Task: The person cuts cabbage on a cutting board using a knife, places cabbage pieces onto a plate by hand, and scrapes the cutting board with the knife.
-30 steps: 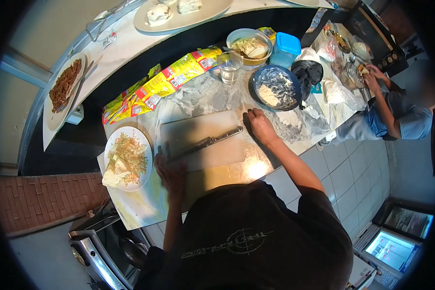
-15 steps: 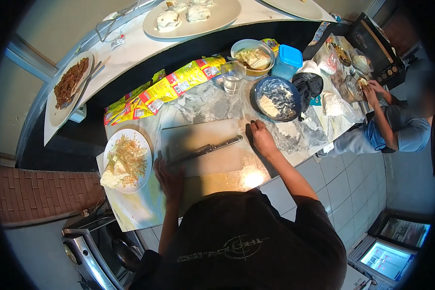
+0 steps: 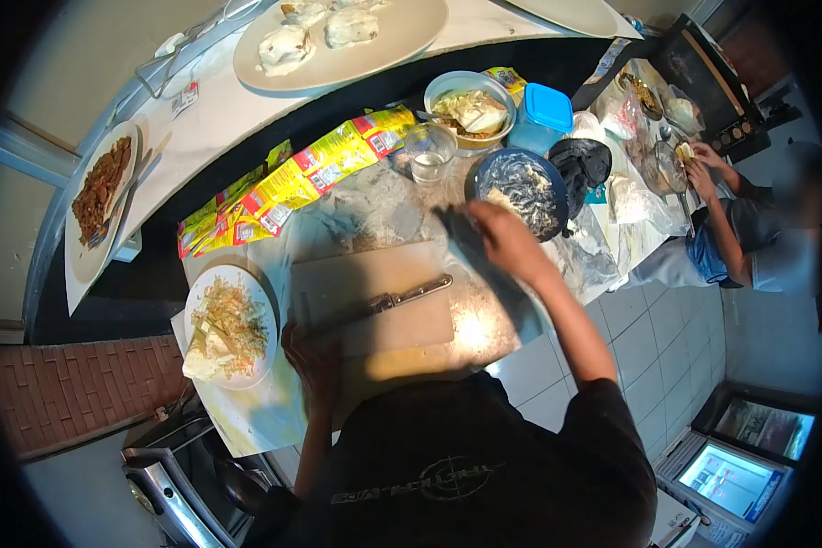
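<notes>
A knife [image 3: 409, 294] lies across the white cutting board [image 3: 374, 265] in front of me. My left hand [image 3: 312, 367] rests in shadow at the board's lower left corner, fingers stretched out and nothing visible in them. My right hand [image 3: 513, 245] is raised above the counter beside the dark blue bowl [image 3: 543, 187], which has white batter smeared inside. Its fingers are curled together, and whatever they may hold is hidden. Left of the board sits a white plate [image 3: 267, 352] with shredded vegetables and pale wrapper-like pieces.
Yellow-red packets [image 3: 315, 173] line the back, beside a clear cup [image 3: 429, 153], a bowl of leaves [image 3: 429, 99] and a blue-lidded container [image 3: 541, 119]. The raised shelf holds a platter of white-coated pieces [image 3: 352, 29] and a plate of brown filling [image 3: 100, 196]. Another person [image 3: 749, 210] works at right.
My right hand has lifted from beside the board and moved up toward the blue bowl. My left hand stays by the board's corner. The view has shifted slightly.
</notes>
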Available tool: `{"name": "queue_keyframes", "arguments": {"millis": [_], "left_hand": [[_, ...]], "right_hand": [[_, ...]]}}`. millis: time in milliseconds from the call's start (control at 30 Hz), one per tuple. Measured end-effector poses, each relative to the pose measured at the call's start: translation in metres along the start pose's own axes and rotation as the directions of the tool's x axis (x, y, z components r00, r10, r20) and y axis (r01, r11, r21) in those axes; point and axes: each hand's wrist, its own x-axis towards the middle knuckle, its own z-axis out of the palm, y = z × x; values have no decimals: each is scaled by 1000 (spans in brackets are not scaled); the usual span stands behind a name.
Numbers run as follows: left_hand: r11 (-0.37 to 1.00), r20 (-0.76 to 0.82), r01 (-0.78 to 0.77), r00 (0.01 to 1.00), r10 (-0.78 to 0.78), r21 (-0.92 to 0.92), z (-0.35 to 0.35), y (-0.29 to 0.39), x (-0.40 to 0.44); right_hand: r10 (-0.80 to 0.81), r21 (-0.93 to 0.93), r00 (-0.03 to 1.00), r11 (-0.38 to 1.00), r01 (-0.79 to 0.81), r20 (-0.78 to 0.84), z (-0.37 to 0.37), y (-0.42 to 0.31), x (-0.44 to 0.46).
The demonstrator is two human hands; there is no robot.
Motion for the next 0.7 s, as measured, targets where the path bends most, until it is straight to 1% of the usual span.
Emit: {"name": "queue_keyframes", "arguments": {"millis": [33, 100, 167, 200, 233, 267, 300, 367, 400, 433, 467, 500, 533, 567, 633, 667, 700], "left_hand": [[1000, 13, 14, 1000, -14, -4, -1, 1, 0], [999, 27, 29, 999, -29, -15, 2, -1, 0], [1000, 12, 26, 1000, -26, -1, 4, -6, 0], [999, 9, 32, 999, -32, -5, 4, -6, -1], [999, 23, 34, 999, -35, 10, 2, -6, 0], [999, 36, 40, 999, -41, 25, 2, -4, 2], [998, 27, 54, 998, -55, 23, 1, -3, 5], [996, 39, 84, 996, -84, -2, -1, 3, 5], [994, 39, 110, 993, -109, -1, -1, 4, 4], [995, 23, 96, 995, -96, -8, -1, 4, 5], [997, 7, 79, 997, -79, -16, 0, 2, 6], [995, 11, 95, 995, -94, -14, 1, 0, 6], [997, -12, 73, 997, -73, -24, 4, -3, 5], [998, -34, 48, 998, -50, -35, 5, -5, 4], [998, -25, 63, 998, -63, -24, 6, -6, 3], [998, -18, 68, 997, -68, -11, 5, -5, 4], [998, -14, 67, 998, -67, -13, 4, -2, 5]], "right_hand": [[-59, -70, 998, 996, 58, -11, -15, 4, 26], [3, -182, 1000, 983, -7, -27, -39, 26, 80], [59, -356, 995, 931, -85, -84, -47, 70, 133], [55, -360, 995, 929, -80, -80, -45, 81, 150], [220, -516, 975, 832, -204, -31, -42, 89, 166], [382, -661, 924, 690, -294, -13, -36, 95, 177], [371, -667, 929, 691, -279, -4, -26, 101, 182], [432, -783, 899, 533, -321, -75, -4, 105, 182], [460, -740, 883, 563, -369, -91, -1, 105, 181], [458, -747, 886, 565, -350, -69, 2, 105, 182], [476, -703, 876, 598, -385, -75, 2, 107, 183], [495, -655, 865, 627, -421, -82, 1, 109, 184], [423, -687, 905, 643, -338, -49, -6, 112, 184], [423, -691, 905, 643, -331, -40, -14, 125, 186], [308, -440, 946, 867, -235, 101, -32, 149, 193], [342, -290, 935, 908, -303, 93, -40, 139, 193], [346, -292, 934, 906, -308, 91, -47, 142, 197]]}}
